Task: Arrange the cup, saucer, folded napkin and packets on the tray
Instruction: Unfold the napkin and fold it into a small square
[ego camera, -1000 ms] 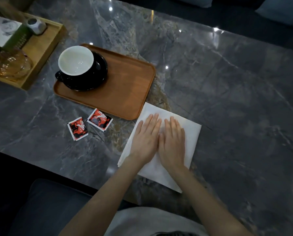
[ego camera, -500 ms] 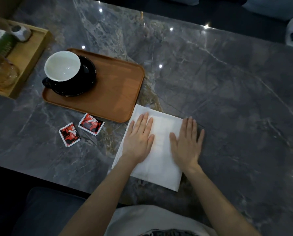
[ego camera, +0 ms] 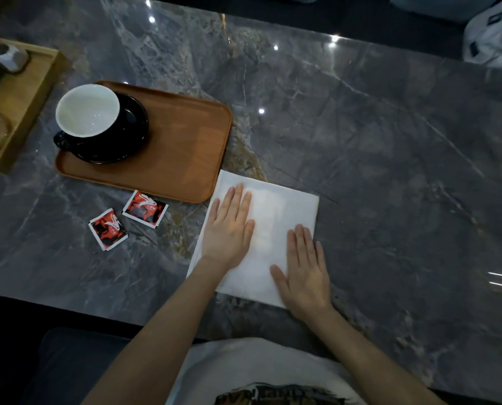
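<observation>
A white napkin (ego camera: 276,217) lies flat on the grey marble table, just right of the brown tray (ego camera: 182,153). My left hand (ego camera: 229,229) presses flat on the napkin's left part. Flat too, my right hand (ego camera: 303,270) rests on its lower right corner. A black cup with a white inside (ego camera: 87,112) stands on a black saucer (ego camera: 127,133) at the tray's left end. Two red and black packets (ego camera: 145,208) (ego camera: 108,228) lie on the table below the tray.
A lighter wooden tray (ego camera: 24,100) at the far left holds a glass dish, a green item and a small grey object. A white bag (ego camera: 495,39) sits at the far right edge. The near table edge runs just below my wrists.
My hands were side by side on the napkin's middle. The right hand has slid out to the right edge and then down to the lower right corner; the left hand stayed.
</observation>
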